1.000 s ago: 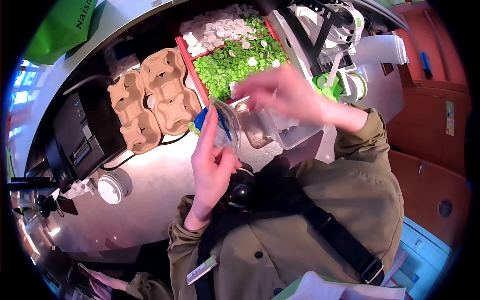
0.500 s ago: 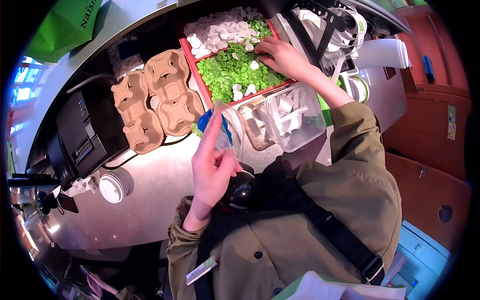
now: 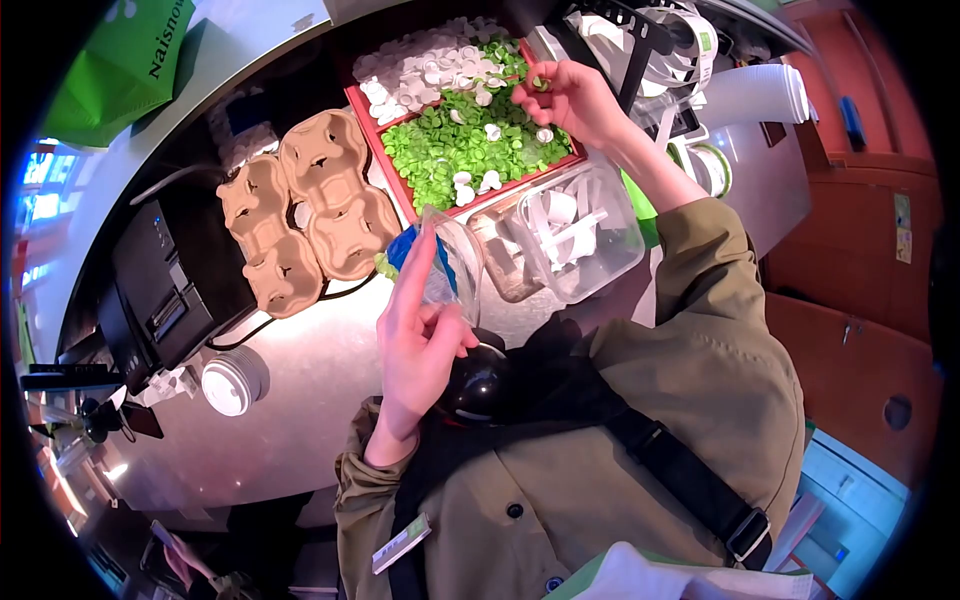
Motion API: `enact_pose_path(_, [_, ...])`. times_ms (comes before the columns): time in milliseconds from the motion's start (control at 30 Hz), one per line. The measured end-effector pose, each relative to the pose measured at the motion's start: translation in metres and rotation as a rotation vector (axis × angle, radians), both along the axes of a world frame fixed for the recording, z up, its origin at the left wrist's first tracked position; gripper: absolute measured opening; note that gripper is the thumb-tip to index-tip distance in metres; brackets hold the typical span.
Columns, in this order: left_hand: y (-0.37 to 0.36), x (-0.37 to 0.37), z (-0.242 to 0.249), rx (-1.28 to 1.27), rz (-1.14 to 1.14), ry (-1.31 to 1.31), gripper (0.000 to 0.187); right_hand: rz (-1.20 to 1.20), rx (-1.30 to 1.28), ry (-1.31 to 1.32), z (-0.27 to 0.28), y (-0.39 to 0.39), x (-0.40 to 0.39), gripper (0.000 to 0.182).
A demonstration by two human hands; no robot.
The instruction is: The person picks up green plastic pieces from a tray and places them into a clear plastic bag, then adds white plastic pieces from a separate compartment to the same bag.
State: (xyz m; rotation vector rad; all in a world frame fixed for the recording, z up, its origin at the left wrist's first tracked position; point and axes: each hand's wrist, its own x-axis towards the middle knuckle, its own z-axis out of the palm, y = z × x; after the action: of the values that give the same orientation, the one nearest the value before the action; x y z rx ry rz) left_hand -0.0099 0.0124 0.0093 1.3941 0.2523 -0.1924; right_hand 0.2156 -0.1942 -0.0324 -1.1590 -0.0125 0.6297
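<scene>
A red tray [image 3: 397, 190] is divided into parts, with small white plastic plugs [image 3: 425, 75] at the back and small green plastic plugs [image 3: 455, 150] in front. A few white ones lie among the green. Over the tray's right side is my right hand [image 3: 580, 100], its fingertips pinched on a small green plug [image 3: 541, 84]. My left hand [image 3: 415, 340] is closed around a clear plastic bag [image 3: 462, 265] with a blue patch, index finger pointing up along it. Some green plugs [image 3: 385, 265] show beside that finger. A round black object [image 3: 475, 385] sits just below the left hand.
Brown cardboard cup carriers [image 3: 350, 235] stand left of the tray, beside a black printer [image 3: 170, 280]. A clear container [image 3: 590, 265] with white pieces is in front of the tray. Stacked white lids [image 3: 230, 385] lie at left; a label-roll rack [image 3: 650, 50] stands back right.
My right hand has lifted a little from the green plugs, with one now between its fingertips. The left hand keeps its hold on the bag. The view has shifted slightly.
</scene>
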Motion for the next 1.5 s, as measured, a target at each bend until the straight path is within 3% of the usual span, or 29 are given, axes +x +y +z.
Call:
enact_pose_path(67, [-0.001,0.000,0.001,0.010,0.004,0.007,0.064,-0.083,0.023,0.088,0.008,0.010,-0.001,0.016])
enact_pose_path(167, [0.002,-0.002,-0.001,0.004,-0.018,0.022,0.064,0.134,0.176,0.162,-0.005,-0.005,0.023,0.023])
enact_pose_path(200, [0.005,-0.003,-0.002,-0.008,-0.039,0.023,0.065,0.122,-0.187,-0.044,-0.009,-0.003,0.026,0.032])
enact_pose_path(300, [0.002,-0.001,0.002,-0.007,-0.016,0.025,0.063,0.158,-0.697,-0.929,-0.020,0.014,0.024,0.033])
enact_pose_path(333, [0.000,-0.001,0.004,-0.001,0.005,0.027,0.062,0.207,-1.032,-1.010,-0.004,0.023,0.017,0.030])
enact_pose_path(367, [0.000,-0.001,0.004,0.003,-0.001,0.021,0.062,0.136,-1.112,-1.170,-0.019,0.029,0.019,0.027])
enact_pose_path(533, [0.005,-0.005,0.001,0.016,-0.024,0.013,0.061,0.202,-1.201,-1.222,-0.033,0.043,0.027,0.031])
enact_pose_path(633, [0.008,-0.007,-0.001,0.003,-0.037,0.036,0.060,0.181,-1.234,-1.121,-0.025,0.042,0.026,0.032])
enact_pose_path(733, [0.008,-0.009,-0.002,-0.016,-0.046,0.032,0.060,0.426,-1.349,-0.907,-0.012,0.041,0.029,0.026])
enact_pose_path(833, [0.007,-0.007,0.001,0.003,-0.024,0.008,0.060,0.326,-1.201,-1.036,-0.015,0.041,0.030,0.023])
enact_pose_path(933, [0.007,-0.006,0.002,-0.022,-0.020,0.017,0.060,0.426,-1.118,-1.118,-0.026,0.046,0.037,0.022])
enact_pose_path(1133, [0.008,-0.008,0.000,-0.006,-0.037,0.035,0.060,0.485,-1.171,-1.154,-0.022,0.043,0.042,0.019])
enact_pose_path(1233, [0.007,-0.008,0.000,-0.019,-0.039,0.034,0.060,0.209,-1.061,-1.149,-0.008,0.037,0.030,0.018])
enact_pose_path(1300, [0.007,-0.008,0.000,-0.036,-0.039,0.029,0.061,0.208,-0.840,-0.758,0.015,0.031,0.016,0.016])
enact_pose_path(1333, [0.005,-0.008,-0.001,-0.038,-0.037,0.019,0.061,0.245,-0.398,-0.476,0.025,0.027,-0.002,0.010])
enact_pose_path(1400, [0.002,-0.007,-0.002,-0.033,-0.035,-0.002,0.063,0.324,-0.154,-0.080,0.055,0.034,-0.056,0.014])
enact_pose_path(1433, [-0.001,-0.007,-0.003,-0.027,-0.040,-0.013,0.064,0.407,-0.117,0.274,0.072,0.039,-0.080,0.017])
enact_pose_path(1467, [-0.004,-0.008,-0.003,-0.017,-0.047,-0.017,0.065,0.648,0.168,0.576,0.063,0.043,-0.091,0.020])
enact_pose_path(1500, [-0.007,-0.009,-0.005,-0.005,-0.053,-0.023,0.067,0.650,0.154,0.612,0.060,0.047,-0.107,0.021])
